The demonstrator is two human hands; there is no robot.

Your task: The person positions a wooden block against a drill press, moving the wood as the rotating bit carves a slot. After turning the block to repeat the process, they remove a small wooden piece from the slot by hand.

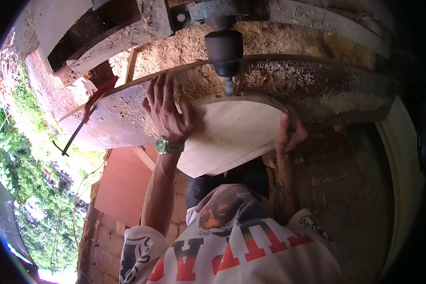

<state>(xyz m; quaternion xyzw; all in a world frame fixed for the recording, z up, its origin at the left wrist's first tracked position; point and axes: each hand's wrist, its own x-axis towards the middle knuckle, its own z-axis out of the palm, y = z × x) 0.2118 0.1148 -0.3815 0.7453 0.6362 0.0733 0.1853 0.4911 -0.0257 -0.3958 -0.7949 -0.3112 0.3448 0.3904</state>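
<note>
A pale curved wooden board [236, 125] lies tilted on the sawdust-covered work table, its near end overhanging toward my body. My left hand [168, 106], with a watch on the wrist, rests at the board's left edge, fingers stretched over the table and thumb against the board. At the right edge my right hand [291, 130] grips the board, thumb on top and fingers partly hidden behind it. A dark drill chuck [224, 49] points down from above. Its short metal bit [228, 86] is right at the board's far curved edge, near small notches.
Sawdust coats the curved-edged work table [326, 90]. Left of my hand a clamp [83, 120] with a red part sits on the table edge. Wooden beams [123, 42] stand at the back left. A reddish panel [125, 189] leans below, and greenery shows outside.
</note>
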